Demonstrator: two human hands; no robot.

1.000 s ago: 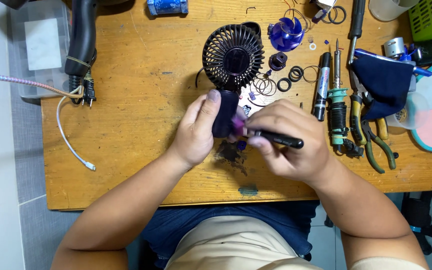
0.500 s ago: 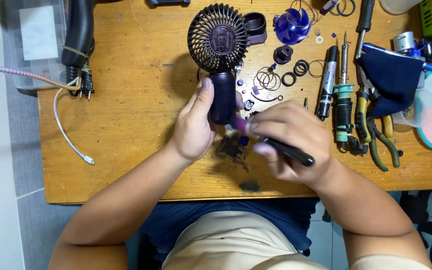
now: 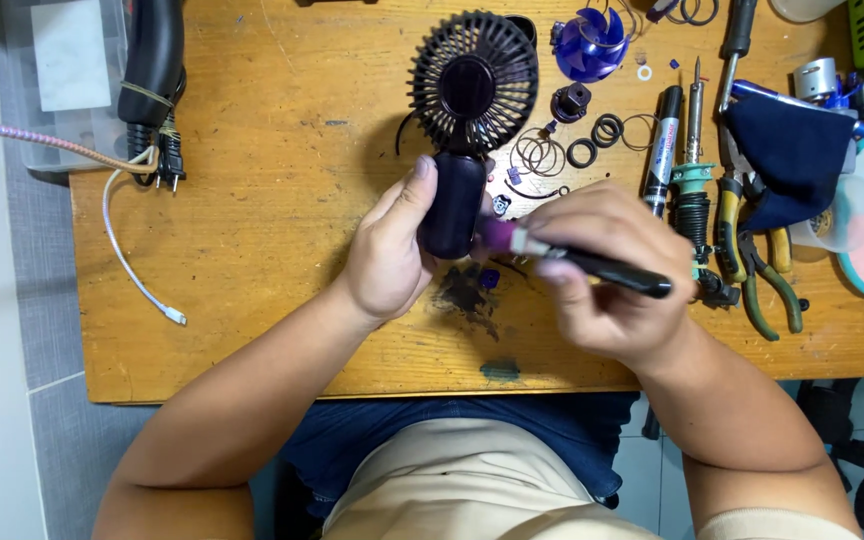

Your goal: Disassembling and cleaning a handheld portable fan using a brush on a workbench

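1. Wooden tabletop [image 3: 252, 200] fills your view, worn and stained, with your lap below its near edge.
2. You hold a small dark handheld fan [image 3: 462, 140] over the middle of the table; its long axis runs away from you, round grille head at the far end, handle pointing back toward your body.
3. Your left hand [image 3: 389, 255] wraps the handle from the left, thumb lying up along its side, fingers pressed together around it.
4. Your right hand [image 3: 607, 270] pinches a black pen-shaped tool [image 3: 602, 268] that lies almost crosswise, its tip meeting the lower right of the handle, just beside your left fingers.
5. Just beyond your right hand lie loose black rings [image 3: 592, 140] and a blue fan blade [image 3: 589, 45].
6. Right of that hand: a black marker [image 3: 662, 140], a soldering iron [image 3: 694, 170], yellow-handled pliers [image 3: 752, 270] and a dark blue cloth [image 3: 792, 160].
7. Well left of your left hand, a white cable [image 3: 127, 250] and a black plug [image 3: 162, 170] rest near the table's edge.
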